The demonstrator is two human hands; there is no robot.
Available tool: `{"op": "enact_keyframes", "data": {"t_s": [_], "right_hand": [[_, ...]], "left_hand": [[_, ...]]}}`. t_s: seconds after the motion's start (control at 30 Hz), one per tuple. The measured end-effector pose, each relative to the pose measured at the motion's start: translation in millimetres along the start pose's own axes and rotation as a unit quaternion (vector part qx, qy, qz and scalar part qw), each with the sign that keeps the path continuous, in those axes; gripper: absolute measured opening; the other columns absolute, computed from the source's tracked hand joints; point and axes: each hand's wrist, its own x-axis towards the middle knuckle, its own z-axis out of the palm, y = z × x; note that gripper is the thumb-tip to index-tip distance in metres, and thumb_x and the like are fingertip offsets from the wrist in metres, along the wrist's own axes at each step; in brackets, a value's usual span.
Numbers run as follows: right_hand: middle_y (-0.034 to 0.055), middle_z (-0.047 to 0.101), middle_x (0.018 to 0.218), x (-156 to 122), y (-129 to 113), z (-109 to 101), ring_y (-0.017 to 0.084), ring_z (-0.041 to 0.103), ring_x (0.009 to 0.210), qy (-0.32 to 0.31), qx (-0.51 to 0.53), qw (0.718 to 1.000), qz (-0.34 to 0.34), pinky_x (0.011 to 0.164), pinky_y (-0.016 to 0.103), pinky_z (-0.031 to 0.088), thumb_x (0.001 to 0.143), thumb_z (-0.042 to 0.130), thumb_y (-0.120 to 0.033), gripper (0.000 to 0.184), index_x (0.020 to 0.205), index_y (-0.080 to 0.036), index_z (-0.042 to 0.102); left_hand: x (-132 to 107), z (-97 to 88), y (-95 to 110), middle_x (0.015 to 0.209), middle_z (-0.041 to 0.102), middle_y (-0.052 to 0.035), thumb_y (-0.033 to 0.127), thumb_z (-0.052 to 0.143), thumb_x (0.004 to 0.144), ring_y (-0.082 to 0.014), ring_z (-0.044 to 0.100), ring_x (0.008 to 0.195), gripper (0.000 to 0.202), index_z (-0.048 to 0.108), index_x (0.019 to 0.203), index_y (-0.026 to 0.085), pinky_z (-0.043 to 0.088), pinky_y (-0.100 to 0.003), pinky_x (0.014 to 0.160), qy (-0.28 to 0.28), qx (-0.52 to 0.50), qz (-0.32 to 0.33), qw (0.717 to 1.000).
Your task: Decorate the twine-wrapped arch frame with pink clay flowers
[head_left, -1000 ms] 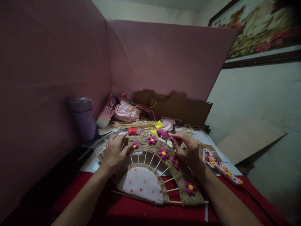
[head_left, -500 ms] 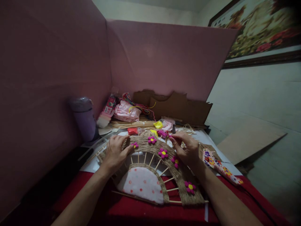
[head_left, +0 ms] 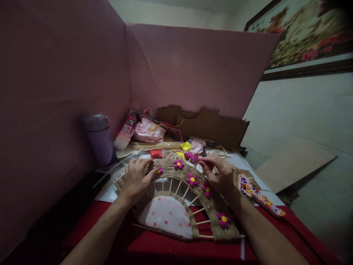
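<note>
A half-round craft piece of woven jute (head_left: 209, 211) lies on the red cloth (head_left: 154, 250), with wooden spokes and a white dotted fabric centre (head_left: 167, 217). Several pink flowers with yellow middles (head_left: 192, 179) sit along its arch. My left hand (head_left: 136, 178) rests on the arch's left part, its thumb pressing by a small pink flower (head_left: 159, 170). My right hand (head_left: 219, 175) lies on the arch's upper right, fingers curled around a thin loop of jute cord (head_left: 197, 164).
A purple jar (head_left: 99, 139) stands at the left by the pink partition (head_left: 193, 66). Behind the piece lie sticks (head_left: 154, 145), pink fabric (head_left: 150, 131), bits of coloured clay and cardboard (head_left: 212, 127). A flowered strip (head_left: 260, 197) lies at the right.
My left thumb has slid a little right along the arch, partly covering the small flower. My right hand has stayed in place.
</note>
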Motion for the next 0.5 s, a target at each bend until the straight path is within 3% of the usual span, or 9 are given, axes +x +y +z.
{"op": "enact_keyframes", "data": {"t_s": [0.27, 0.5], "right_hand": [[0.0041, 0.062, 0.073, 0.3, 1.0, -0.2, 0.014, 0.054, 0.061, -0.004, 0.006, 1.000, 0.001, 0.058, 0.027, 0.044, 0.082, 0.061, -0.014, 0.004, 0.085, -0.017, 0.061], [0.0041, 0.062, 0.073, 1.5, -0.3, 0.3, 0.014, 0.054, 0.060, 0.001, 0.004, 1.000, -0.002, 0.057, 0.027, 0.044, 0.082, 0.061, -0.014, 0.004, 0.084, -0.017, 0.061]], "left_hand": [[1.9, 1.3, -6.9, 0.102, 0.066, -0.0088, 0.044, 0.055, 0.081, -0.0259, 0.054, 0.102, 0.036, 0.068, 0.102, 0.018, 0.042, -0.040, 0.089, 0.028, -0.070, -0.054, 0.996], [0.2, -1.8, -3.9, 0.104, 0.066, -0.0075, 0.040, 0.065, 0.073, -0.0269, 0.051, 0.105, 0.039, 0.066, 0.106, 0.019, 0.041, -0.042, 0.090, 0.000, -0.055, -0.018, 0.998]]}}
